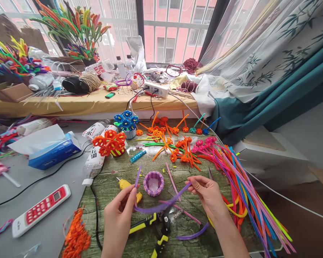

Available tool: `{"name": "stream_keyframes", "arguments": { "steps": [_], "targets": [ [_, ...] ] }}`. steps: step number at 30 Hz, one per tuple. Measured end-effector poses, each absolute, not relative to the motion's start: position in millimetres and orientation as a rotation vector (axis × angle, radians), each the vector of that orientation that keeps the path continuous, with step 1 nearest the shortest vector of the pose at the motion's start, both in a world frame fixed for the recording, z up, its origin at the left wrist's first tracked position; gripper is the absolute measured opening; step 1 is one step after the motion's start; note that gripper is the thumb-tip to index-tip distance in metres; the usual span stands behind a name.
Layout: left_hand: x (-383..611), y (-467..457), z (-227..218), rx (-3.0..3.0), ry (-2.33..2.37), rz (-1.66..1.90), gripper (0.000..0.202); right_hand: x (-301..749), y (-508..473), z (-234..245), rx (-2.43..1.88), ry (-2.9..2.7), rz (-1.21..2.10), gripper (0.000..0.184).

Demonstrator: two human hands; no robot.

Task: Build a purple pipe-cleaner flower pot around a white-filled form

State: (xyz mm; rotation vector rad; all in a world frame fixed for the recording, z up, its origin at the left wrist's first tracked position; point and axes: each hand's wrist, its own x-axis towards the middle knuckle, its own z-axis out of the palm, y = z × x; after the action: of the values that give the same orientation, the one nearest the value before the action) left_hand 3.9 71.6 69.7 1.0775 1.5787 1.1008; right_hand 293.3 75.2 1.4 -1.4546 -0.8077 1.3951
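A purple pipe cleaner [161,207] sags in a curve between my two hands, over the table. My left hand [120,211] pinches it near one end, with a short piece sticking up past the fingers. At the other end, my right hand [206,191] grips it between thumb and fingertips. Just beyond stands a small pink and purple pot [153,184] made of pipe cleaner. Below the strand lie yellow and black pliers [165,220] and a loose purple piece [192,233]. A yellow glue gun [125,184] is partly hidden behind my left hand.
Long coloured pipe cleaners [247,193] spread along the right edge. Orange flowers [183,147] lie at the back, near an orange flower pot [111,143] and a blue one [127,123]. A bottle [94,161], tissue pack [54,150] and remote [41,210] are on the left.
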Motion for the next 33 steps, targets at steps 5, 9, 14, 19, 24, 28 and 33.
{"name": "stream_keyframes", "arguments": {
  "steps": [5,9,14,19,24,28,33],
  "targets": [
    [6,68,73,0.843,1.535,1.201,0.066,313,68,-2,-1.462,-0.710,1.287,0.032],
    [5,66,69,0.751,1.484,1.267,0.058,291,62,25,-1.324,-0.797,1.392,0.043],
    [4,60,65,0.710,1.476,1.294,0.052,249,51,53,-1.047,-0.936,1.689,0.067],
    [4,55,65,0.779,1.554,1.314,0.065,232,50,54,-0.947,-0.880,1.755,0.067],
    [6,49,61,1.123,1.729,1.357,0.069,220,58,56,-0.996,-0.776,1.626,0.036],
    [19,38,65,1.639,1.867,1.536,0.063,208,63,64,-1.026,-0.743,1.573,0.040],
    [33,31,73,2.054,1.499,1.328,0.025,205,66,72,-1.050,-0.870,1.608,0.057]
  ]
}}
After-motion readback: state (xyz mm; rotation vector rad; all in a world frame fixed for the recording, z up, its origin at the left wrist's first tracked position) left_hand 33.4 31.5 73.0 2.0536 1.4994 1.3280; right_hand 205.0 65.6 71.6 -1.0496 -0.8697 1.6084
